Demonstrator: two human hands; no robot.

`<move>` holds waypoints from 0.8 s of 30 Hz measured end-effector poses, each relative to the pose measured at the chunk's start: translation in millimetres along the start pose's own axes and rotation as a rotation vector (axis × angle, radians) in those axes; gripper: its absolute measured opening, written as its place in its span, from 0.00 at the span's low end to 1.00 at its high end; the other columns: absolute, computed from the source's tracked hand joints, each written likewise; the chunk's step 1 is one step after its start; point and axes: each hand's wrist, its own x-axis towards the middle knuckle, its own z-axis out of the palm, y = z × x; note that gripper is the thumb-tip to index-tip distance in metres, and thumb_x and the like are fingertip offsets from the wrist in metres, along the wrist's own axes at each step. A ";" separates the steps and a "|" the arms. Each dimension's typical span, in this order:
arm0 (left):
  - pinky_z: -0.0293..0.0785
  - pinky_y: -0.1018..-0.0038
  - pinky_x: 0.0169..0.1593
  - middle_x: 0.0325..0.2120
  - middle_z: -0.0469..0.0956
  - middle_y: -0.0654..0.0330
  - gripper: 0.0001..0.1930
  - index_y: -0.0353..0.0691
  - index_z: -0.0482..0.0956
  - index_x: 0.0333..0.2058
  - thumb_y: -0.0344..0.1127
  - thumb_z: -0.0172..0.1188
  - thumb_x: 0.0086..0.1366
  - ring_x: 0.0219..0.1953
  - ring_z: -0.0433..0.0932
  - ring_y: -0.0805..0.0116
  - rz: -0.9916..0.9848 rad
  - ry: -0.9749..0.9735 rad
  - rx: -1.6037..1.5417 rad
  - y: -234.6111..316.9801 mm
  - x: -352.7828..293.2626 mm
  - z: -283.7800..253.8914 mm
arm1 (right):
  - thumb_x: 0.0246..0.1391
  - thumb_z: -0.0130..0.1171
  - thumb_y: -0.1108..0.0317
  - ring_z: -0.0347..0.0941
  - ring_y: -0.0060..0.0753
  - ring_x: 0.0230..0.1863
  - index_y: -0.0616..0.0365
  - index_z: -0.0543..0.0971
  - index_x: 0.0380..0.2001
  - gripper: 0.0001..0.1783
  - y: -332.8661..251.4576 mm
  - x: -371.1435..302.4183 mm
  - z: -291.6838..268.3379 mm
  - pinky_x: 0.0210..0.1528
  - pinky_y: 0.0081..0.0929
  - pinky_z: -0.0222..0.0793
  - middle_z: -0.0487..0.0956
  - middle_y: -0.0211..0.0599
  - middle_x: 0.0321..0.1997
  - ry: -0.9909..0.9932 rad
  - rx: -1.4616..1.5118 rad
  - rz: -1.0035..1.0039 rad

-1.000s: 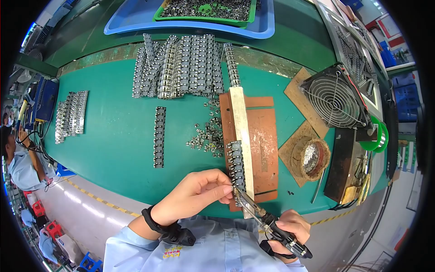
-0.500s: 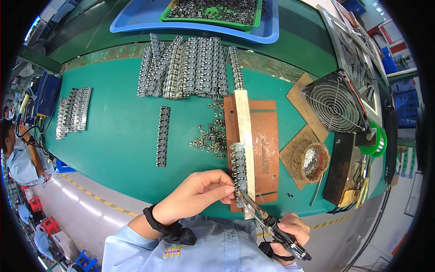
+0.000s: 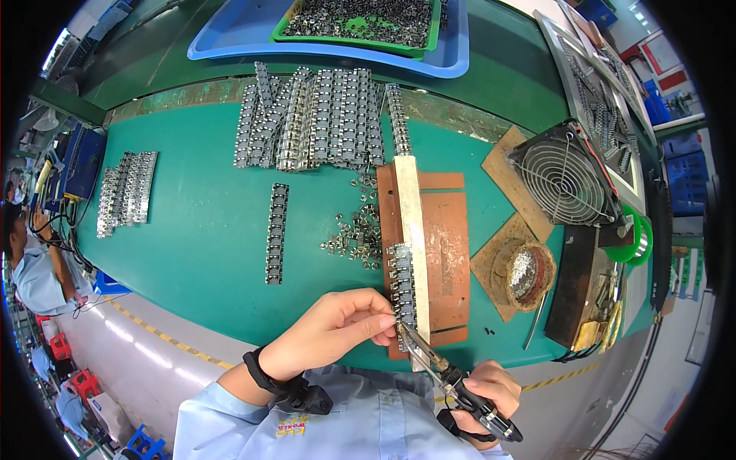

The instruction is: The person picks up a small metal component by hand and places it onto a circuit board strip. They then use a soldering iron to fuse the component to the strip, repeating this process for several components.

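A strip of small circuit boards lies along the left side of a pale metal bar, which rests on a reddish-brown plate. At the strip's near end, the thumb and forefinger of my left hand are pinched together; whatever is between them is too small to make out. My right hand is closed around a black soldering iron with a thin metal guide alongside it. The iron's tip meets the strip right beside my left fingertips. Small metal clips are heaped left of the plate.
A single board strip lies left of the clips, with stacked strips behind. A blue tray holds a green tray of parts. At right stand a fan, a round tip-cleaning pot and a green solder spool.
The view has shifted slightly. My right hand and the soldering iron have moved a little to the left, while my left hand keeps its pinch at the strip.
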 end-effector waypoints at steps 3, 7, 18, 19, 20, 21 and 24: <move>0.70 0.80 0.41 0.30 0.74 0.63 0.09 0.31 0.71 0.35 0.32 0.49 0.64 0.34 0.72 0.78 -0.002 0.003 0.012 0.3 -0.3 -0.2 | 0.30 0.70 0.68 0.69 0.37 0.18 0.62 0.75 0.35 0.24 -1.4 1.8 -0.5 0.22 0.26 0.63 0.74 0.38 0.20 -0.024 0.000 0.002; 0.71 0.80 0.40 0.30 0.74 0.62 0.09 0.31 0.71 0.35 0.32 0.49 0.64 0.34 0.72 0.77 -0.002 0.015 0.011 0.4 -1.3 -0.7 | 0.32 0.70 0.68 0.68 0.34 0.20 0.60 0.71 0.39 0.28 0.6 0.9 -4.4 0.23 0.25 0.63 0.73 0.39 0.25 -0.103 -0.042 -0.033; 0.70 0.80 0.40 0.29 0.75 0.61 0.07 0.32 0.71 0.34 0.31 0.50 0.63 0.33 0.74 0.74 0.002 0.032 0.035 -1.3 -1.0 1.0 | 0.43 0.61 0.53 0.59 0.22 0.18 0.55 0.60 0.42 0.29 34.1 -31.8 23.1 0.19 0.21 0.55 0.63 0.35 0.30 0.823 -0.187 0.221; 0.70 0.80 0.40 0.29 0.75 0.61 0.07 0.32 0.71 0.34 0.31 0.50 0.63 0.33 0.74 0.74 0.001 0.029 0.040 -0.7 -1.5 1.8 | 0.43 0.61 0.52 0.60 0.22 0.18 0.55 0.61 0.42 0.29 33.6 -31.2 23.1 0.19 0.20 0.54 0.63 0.36 0.30 0.830 -0.158 0.250; 0.70 0.80 0.40 0.29 0.75 0.61 0.07 0.32 0.71 0.34 0.31 0.50 0.63 0.33 0.74 0.74 0.001 0.045 0.036 0.2 -2.3 2.7 | 0.43 0.61 0.52 0.60 0.22 0.18 0.55 0.61 0.42 0.29 32.9 -30.8 23.9 0.19 0.20 0.54 0.63 0.36 0.30 0.836 -0.156 0.249; 0.70 0.79 0.40 0.29 0.75 0.61 0.07 0.32 0.71 0.33 0.31 0.49 0.63 0.33 0.74 0.74 0.001 0.061 0.032 1.1 -3.4 3.5 | 0.43 0.61 0.52 0.60 0.22 0.19 0.55 0.61 0.41 0.29 30.7 -28.3 25.6 0.19 0.19 0.55 0.63 0.35 0.30 0.813 -0.091 0.237; 0.70 0.80 0.38 0.28 0.75 0.61 0.07 0.32 0.72 0.32 0.30 0.50 0.63 0.32 0.74 0.74 0.018 0.135 0.062 -1.6 -9.6 2.7 | 0.43 0.62 0.52 0.61 0.22 0.20 0.56 0.61 0.41 0.29 27.6 -20.0 29.3 0.20 0.18 0.55 0.63 0.35 0.30 0.778 0.039 0.211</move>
